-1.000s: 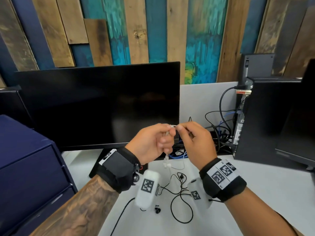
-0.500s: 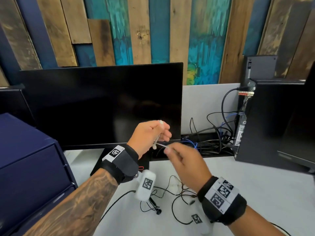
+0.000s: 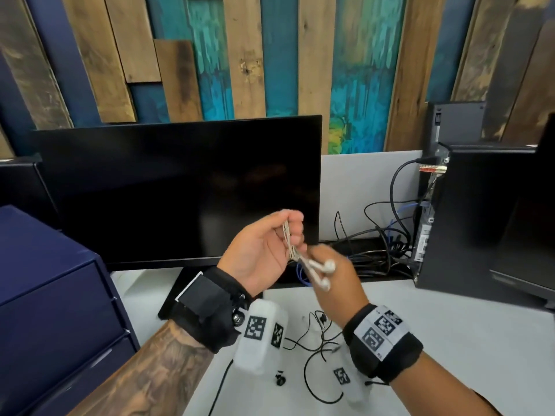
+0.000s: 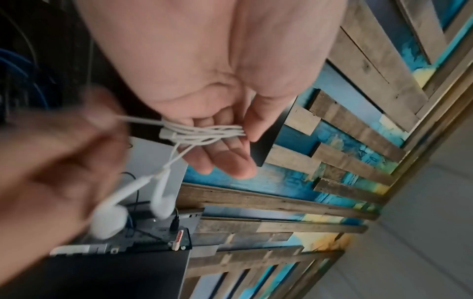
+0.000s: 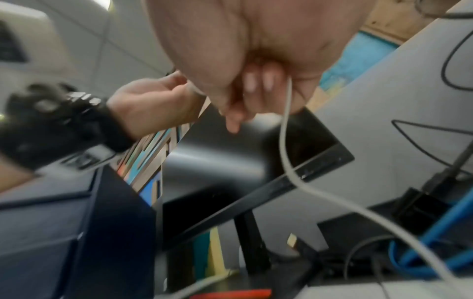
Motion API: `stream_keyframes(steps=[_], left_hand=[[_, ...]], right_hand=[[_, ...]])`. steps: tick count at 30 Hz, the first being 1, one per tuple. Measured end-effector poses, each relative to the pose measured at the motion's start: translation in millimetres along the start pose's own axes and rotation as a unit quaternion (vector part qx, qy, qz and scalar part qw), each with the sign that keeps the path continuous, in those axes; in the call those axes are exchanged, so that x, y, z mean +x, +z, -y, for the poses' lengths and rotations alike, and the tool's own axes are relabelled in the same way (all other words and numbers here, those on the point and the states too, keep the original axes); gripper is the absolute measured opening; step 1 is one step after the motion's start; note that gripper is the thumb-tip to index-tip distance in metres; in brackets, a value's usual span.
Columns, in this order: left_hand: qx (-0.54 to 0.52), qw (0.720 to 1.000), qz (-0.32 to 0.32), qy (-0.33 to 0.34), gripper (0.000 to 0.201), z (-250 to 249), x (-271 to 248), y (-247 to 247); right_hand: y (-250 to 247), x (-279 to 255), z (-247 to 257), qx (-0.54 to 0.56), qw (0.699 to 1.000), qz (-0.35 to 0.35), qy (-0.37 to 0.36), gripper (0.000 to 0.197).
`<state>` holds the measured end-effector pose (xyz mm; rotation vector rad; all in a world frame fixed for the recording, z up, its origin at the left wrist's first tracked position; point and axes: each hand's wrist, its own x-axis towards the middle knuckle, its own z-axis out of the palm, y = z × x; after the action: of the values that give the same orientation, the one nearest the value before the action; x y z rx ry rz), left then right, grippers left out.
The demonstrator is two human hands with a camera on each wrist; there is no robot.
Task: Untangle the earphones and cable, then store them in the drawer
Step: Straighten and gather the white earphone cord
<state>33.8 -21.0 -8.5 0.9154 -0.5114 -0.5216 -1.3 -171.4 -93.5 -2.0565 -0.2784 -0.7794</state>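
Observation:
White earphones (image 3: 289,239) are wound in a coil round the fingers of my left hand (image 3: 292,232), and its thumb presses the coil (image 4: 204,132) down. Two white earbuds (image 3: 322,270) dangle from the coil in front of my right hand (image 3: 329,265), which is blurred. That hand (image 5: 256,91) pinches a white cord (image 5: 285,131) trailing down from its fingers. A thin black cable (image 3: 318,349) lies tangled on the desk under both wrists, with a small black earbud (image 3: 280,380) beside it. The navy drawer unit (image 3: 54,295) stands at the left, its drawers closed.
A black monitor (image 3: 180,190) stands just behind my hands. A black computer tower (image 3: 486,217) is at the right, with a mess of black and blue cables (image 3: 375,253) behind the white desk (image 3: 450,340).
The white cord, pinched between both hands a second ago, is now looped round my left fingers. My right hand dropped, then came back up beside the dangling earbuds.

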Motion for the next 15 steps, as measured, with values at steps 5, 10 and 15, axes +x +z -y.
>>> stream_keyframes(steps=[5, 10, 15], left_hand=[[0.143, 0.980, -0.101, 0.091, 0.023, 1.6, 14.8, -14.6], [0.384, 0.916, -0.095, 0.070, 0.020, 16.8, 10.5, -38.6], [0.397, 0.918, 0.006, 0.007, 0.039, 25.3, -6.3, -35.3]], right_hand=[[21.5, -29.6, 2.8, -0.065, 0.980, 0.188, -0.017, 0.028], [-6.4, -16.2, 22.3, -0.081, 0.993, 0.061, -0.062, 0.024], [-34.6, 6.7, 21.2, -0.126, 0.990, -0.027, -0.054, 0.016]])
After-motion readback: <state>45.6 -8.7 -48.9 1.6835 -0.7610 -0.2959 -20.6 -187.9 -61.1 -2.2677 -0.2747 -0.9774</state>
